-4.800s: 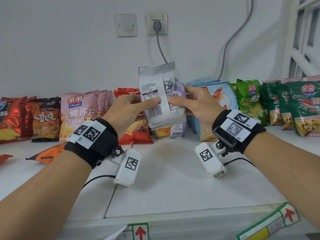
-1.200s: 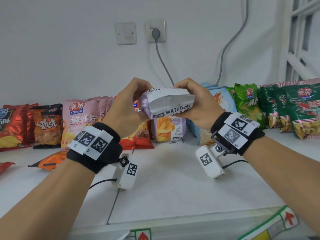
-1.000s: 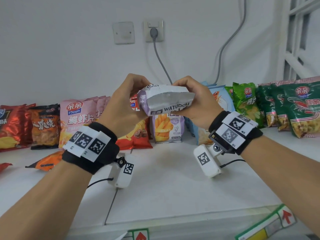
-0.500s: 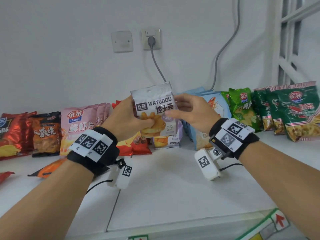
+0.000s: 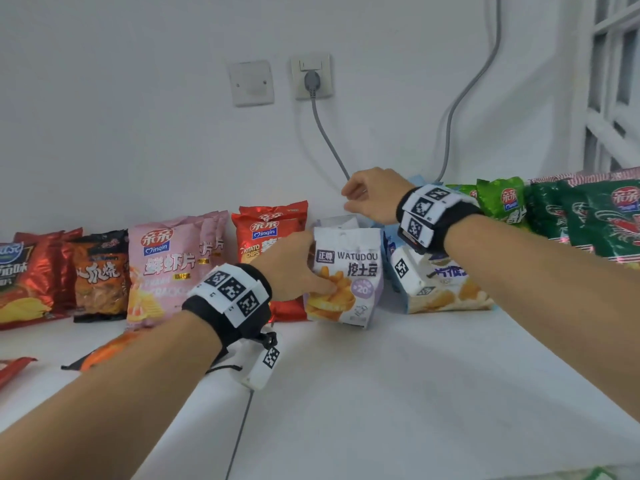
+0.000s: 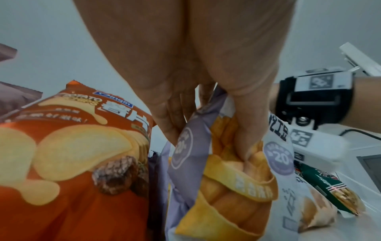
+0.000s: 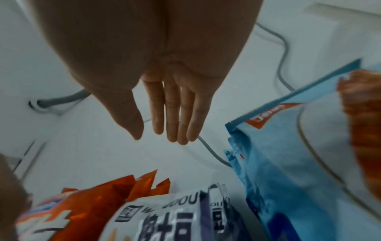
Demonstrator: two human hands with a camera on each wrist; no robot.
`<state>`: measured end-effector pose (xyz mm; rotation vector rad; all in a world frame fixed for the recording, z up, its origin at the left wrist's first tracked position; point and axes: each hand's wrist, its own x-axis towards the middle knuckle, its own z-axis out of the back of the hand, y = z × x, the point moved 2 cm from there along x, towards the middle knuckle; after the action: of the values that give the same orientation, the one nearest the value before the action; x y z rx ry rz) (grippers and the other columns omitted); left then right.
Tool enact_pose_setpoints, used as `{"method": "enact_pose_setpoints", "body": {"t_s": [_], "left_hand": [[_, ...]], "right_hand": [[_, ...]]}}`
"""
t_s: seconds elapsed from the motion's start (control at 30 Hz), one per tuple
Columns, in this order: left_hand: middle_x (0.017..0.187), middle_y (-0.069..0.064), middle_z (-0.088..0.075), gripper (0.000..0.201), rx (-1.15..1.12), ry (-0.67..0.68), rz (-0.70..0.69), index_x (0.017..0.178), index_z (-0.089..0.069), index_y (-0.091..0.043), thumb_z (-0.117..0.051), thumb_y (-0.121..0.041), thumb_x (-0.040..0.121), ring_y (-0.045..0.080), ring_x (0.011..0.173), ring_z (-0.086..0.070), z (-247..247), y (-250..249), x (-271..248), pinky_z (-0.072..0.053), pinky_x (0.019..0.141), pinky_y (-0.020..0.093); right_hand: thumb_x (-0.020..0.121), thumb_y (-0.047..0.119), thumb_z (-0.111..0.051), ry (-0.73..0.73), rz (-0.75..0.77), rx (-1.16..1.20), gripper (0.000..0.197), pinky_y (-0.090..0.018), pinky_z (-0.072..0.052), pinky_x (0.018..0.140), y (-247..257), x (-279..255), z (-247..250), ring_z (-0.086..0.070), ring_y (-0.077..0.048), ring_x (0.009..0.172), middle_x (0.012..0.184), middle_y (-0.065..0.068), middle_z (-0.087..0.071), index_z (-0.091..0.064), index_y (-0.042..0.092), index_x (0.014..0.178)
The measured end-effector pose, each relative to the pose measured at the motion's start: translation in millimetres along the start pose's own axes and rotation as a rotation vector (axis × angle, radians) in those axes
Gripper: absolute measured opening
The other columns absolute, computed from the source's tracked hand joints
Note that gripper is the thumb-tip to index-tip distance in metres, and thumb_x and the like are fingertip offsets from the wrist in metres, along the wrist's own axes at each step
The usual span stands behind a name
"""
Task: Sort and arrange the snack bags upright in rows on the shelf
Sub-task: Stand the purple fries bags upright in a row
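At frame centre, a white WATUDOU bag (image 5: 348, 276) is held upright on the shelf (image 5: 381, 393) by the left hand (image 5: 291, 268), thumb across its front, beside red chip bags (image 5: 268, 237). Above it, the right hand (image 5: 372, 195) is seen empty, fingers relaxed.

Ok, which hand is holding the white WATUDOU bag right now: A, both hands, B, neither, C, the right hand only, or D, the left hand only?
D: the left hand grips the WATUDOU bag by its left side, thumb on the front, while the right hand is above it, its fingers straight and holding nothing.
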<state>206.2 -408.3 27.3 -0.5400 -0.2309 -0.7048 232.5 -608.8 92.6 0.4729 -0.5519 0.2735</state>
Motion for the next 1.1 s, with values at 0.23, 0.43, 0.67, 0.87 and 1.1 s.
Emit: {"method": "enact_pose_setpoints", "body": {"t_s": [0.23,0.43,0.67,0.87,1.1], "left_hand": [[0.115,-0.009,-0.076,0.061,0.005,0.09,-0.007,0.135,-0.061,-0.022,-0.086,-0.021,0.08,0.009,0.102,-0.071,-5.5,4.1,16.8,-0.057,0.096,0.033],[0.115,-0.01,-0.077,0.058,-0.045,0.105,0.02,0.131,-0.065,-0.022,-0.089,-0.021,0.079,0.01,0.104,-0.071,-7.0,11.2,24.1,-0.055,0.099,0.034],[0.12,-0.007,-0.075,0.056,-0.035,0.143,0.023,0.132,-0.065,-0.021,-0.088,-0.022,0.081,0.014,0.107,-0.07,-8.8,12.7,27.6,-0.055,0.101,0.038],[0.114,-0.009,-0.077,0.05,-0.045,0.138,0.041,0.128,-0.067,-0.022,-0.087,-0.024,0.082,0.007,0.098,-0.07,-11.2,15.1,29.2,-0.054,0.088,0.023],[0.112,-0.005,-0.078,0.046,-0.057,0.154,0.083,0.125,-0.068,-0.018,-0.085,-0.018,0.083,0.014,0.1,-0.072,-16.8,13.0,41.5,-0.057,0.091,0.029]], "right_hand": [[0.102,0.027,-0.065,0.245,0.019,-0.319,0.042,-0.038,-0.048,0.109,-4.0,47.4,-20.5,-0.062,-0.027,0.126,0.138,-0.009,-0.065,-0.06,0.011,0.139],[0.099,0.034,-0.067,0.372,-0.004,-0.482,0.059,-0.042,-0.047,0.109,-18.9,82.0,-44.9,-0.056,-0.031,0.132,0.148,-0.011,-0.056,-0.048,0.011,0.15],[0.1,0.025,-0.056,0.468,-0.076,-0.589,0.049,-0.047,-0.05,0.107,-27.1,91.3,-57.9,-0.057,-0.035,0.131,0.146,-0.016,-0.056,-0.052,0.006,0.145],[0.095,0.016,-0.068,0.434,-0.05,-0.545,0.02,-0.03,-0.041,0.066,-20.5,93.1,-56.2,-0.062,-0.036,0.08,0.076,-0.012,-0.061,-0.065,0.0,0.084],[0.089,0.018,-0.08,0.291,0.06,-0.415,0.014,-0.033,-0.054,0.077,-13.5,83.9,-36.6,-0.067,-0.025,0.088,0.094,-0.004,-0.069,-0.074,0.01,0.099]]}}
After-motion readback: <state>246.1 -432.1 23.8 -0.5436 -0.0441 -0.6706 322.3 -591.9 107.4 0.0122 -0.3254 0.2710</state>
